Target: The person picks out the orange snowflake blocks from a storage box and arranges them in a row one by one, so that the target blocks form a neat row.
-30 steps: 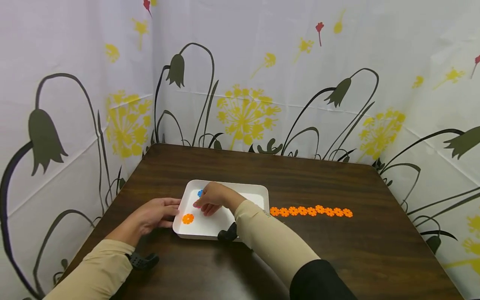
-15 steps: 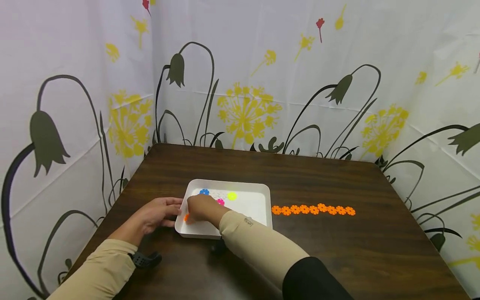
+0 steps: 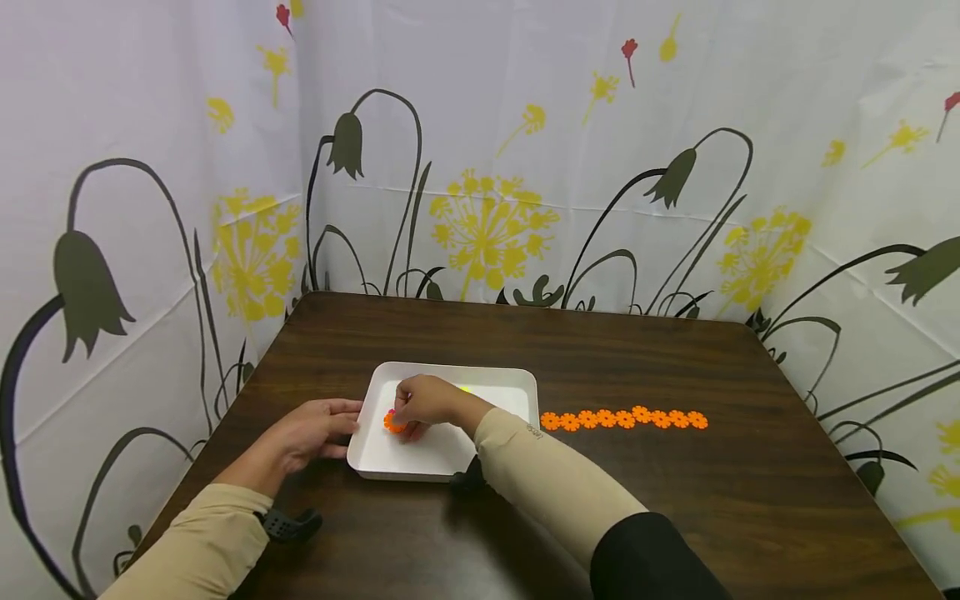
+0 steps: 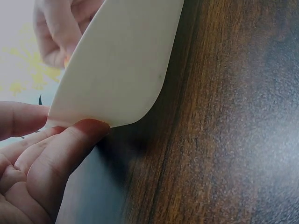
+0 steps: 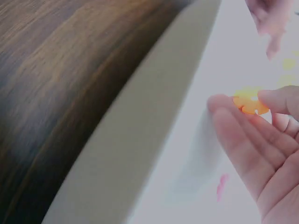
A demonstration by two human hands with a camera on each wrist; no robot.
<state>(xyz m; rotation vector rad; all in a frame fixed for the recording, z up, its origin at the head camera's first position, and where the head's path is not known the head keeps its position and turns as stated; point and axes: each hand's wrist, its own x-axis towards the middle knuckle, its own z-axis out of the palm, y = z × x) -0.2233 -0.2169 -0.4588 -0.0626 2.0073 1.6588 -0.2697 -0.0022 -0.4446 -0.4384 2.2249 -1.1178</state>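
Observation:
My right hand (image 3: 427, 402) is over the left half of a white tray (image 3: 382, 458) and pinches an orange flower-shaped disc (image 3: 391, 422) between thumb and fingers. The right wrist view shows that disc (image 5: 250, 102) between the thumb and fingertips. A blurred pink piece (image 5: 222, 187) lies below the hand on the tray floor. At the tray's left side, my left hand (image 3: 311, 433) touches the outer wall with extended fingers. Its thumb (image 4: 88, 130) presses on the tray near the corner in the left wrist view.
A row of several orange flower discs (image 3: 624, 419) extends to the right from the tray on the dark wood table (image 3: 675, 483). A yellow piece (image 3: 466, 389) shows partly behind the right hand. A flower-patterned curtain (image 3: 487, 100) surrounds the table's back and sides.
My right hand has moved from the pink piece to the orange disc at the tray's left, taken hold of it, and come back slightly right with it. The left hand stays at the tray.

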